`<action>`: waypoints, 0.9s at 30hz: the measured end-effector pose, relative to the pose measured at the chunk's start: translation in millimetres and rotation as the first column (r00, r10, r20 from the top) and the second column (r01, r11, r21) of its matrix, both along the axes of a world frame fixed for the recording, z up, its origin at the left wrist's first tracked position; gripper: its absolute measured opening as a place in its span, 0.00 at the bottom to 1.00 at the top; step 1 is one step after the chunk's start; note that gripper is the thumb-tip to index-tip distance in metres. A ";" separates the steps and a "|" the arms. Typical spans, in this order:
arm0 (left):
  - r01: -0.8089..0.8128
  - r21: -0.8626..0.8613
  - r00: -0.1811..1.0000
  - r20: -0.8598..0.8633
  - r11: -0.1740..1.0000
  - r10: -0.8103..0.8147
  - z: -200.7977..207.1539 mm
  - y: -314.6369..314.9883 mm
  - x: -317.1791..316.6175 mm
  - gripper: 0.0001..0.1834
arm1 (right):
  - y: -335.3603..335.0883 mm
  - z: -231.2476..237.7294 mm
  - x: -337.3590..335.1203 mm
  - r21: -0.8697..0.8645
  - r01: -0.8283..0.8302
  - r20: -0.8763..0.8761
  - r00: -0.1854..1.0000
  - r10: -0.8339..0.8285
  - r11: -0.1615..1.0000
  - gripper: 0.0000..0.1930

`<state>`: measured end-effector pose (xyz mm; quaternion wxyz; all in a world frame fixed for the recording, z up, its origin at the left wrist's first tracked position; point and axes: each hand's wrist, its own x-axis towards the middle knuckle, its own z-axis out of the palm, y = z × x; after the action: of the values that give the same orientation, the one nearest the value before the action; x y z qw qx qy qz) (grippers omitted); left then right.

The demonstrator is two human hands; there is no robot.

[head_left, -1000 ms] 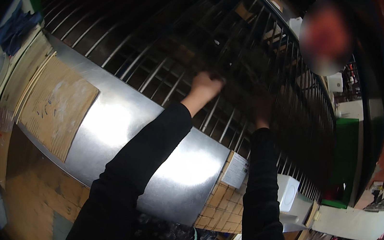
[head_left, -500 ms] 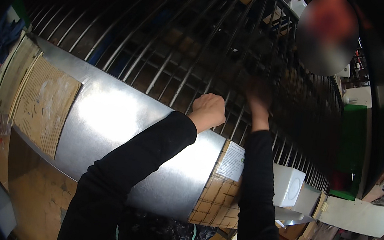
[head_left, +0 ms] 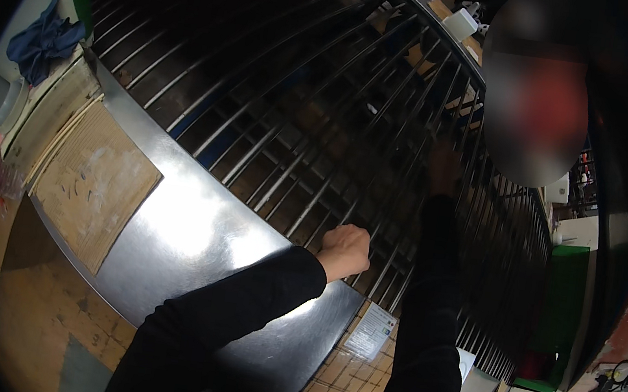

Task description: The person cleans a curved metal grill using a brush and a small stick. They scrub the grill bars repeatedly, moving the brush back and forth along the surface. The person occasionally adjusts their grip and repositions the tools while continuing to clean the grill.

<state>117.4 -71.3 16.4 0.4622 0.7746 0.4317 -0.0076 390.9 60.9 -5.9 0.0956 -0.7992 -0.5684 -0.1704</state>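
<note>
I see 2 arms in black sleeves coming up from the lower edge. The left hand [head_left: 345, 251] is balled into a tight fist, knuckles up, right at the lower edge of the metal bar guard [head_left: 300, 123] where the bars meet the shiny steel housing [head_left: 190, 235]. Looks clenched round 1 bar or pressed vs. it; I can't tell which, fingers are curled under & hidden.

The right hand [head_left: 443, 168] sits higher up, deep among the bars in shadow, too dark & blurred to read. Can't tell if it's open or gripping; it seems laid on or over the bars.

The guard itself is a curved grid of approx. parallel silver rods w/ a few cross rods, arching from upper left to far right, dark inside. The steel housing below it throws a bright glare.

A flat piece of cardboard [head_left: 97, 183] leans vs. the housing on the left. A blue cloth [head_left: 42, 43] lies at far left, well apart from both hands. A white label [head_left: 371, 332] is stuck on the tiled panel [head_left: 341, 378] just below the housing, btw. the 2 sleeves. Another person, blurred, stands beyond the guard at upper right.
</note>
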 end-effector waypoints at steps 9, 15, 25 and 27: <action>-0.010 -0.024 1.000 -0.029 1.000 0.010 -1.5 0.4 4.0 0.09 | -83.0 4.8 -46.1 -0.202 0.051 -0.031 0.998 -0.059 0.978 0.09; 0.003 -0.057 1.000 -0.005 0.998 -0.003 2.2 2.9 1.9 0.10 | -54.2 1.7 -33.6 -0.088 -0.013 0.086 0.996 0.021 0.996 0.08; -0.009 -0.032 1.000 -0.014 0.999 0.008 2.3 3.5 1.1 0.11 | -6.8 -11.1 -8.5 -0.038 0.028 0.056 0.998 -0.025 0.999 0.10; -0.007 -0.034 1.000 -0.019 0.999 0.006 1.9 2.9 1.7 0.11 | -29.7 -11.8 -24.3 -0.038 0.040 0.025 0.999 -0.039 0.998 0.10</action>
<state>119.2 -68.4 18.3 0.4713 0.7650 0.4384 -0.0208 366.6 31.2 -17.7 0.0699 -0.8099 -0.5568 -0.1708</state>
